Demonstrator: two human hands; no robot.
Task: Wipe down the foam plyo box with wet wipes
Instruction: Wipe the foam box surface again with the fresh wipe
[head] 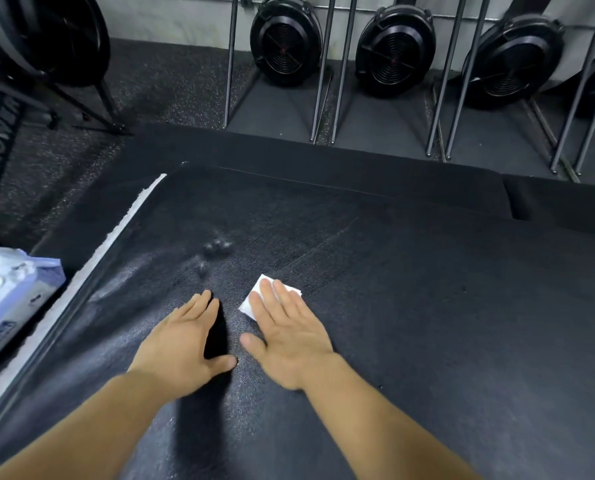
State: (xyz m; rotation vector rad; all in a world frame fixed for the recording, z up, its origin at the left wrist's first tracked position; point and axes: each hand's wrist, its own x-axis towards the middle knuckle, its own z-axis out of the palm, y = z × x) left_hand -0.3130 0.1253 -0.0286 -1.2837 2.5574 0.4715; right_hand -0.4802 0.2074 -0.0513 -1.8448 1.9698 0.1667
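The black foam plyo box [410, 299] fills most of the view, its textured top shiny with wet streaks near the left side and worn white along its left edge. My right hand [285, 330] lies flat with straight fingers and presses a folded white wet wipe [259, 292] onto the top, near the middle. Only the wipe's far corner and left edge show past my fingers. Just to the left, my left hand [185, 341] rests flat on the box, fingers straight, thumb spread toward the right hand.
A pack of wet wipes [9, 299] in pale blue wrapping lies at the left, beside the box. Beyond the far edge stand several upright metal bars [325, 67] and three black fan housings [284, 39]. A rower [43, 46] stands at the back left on rubber flooring.
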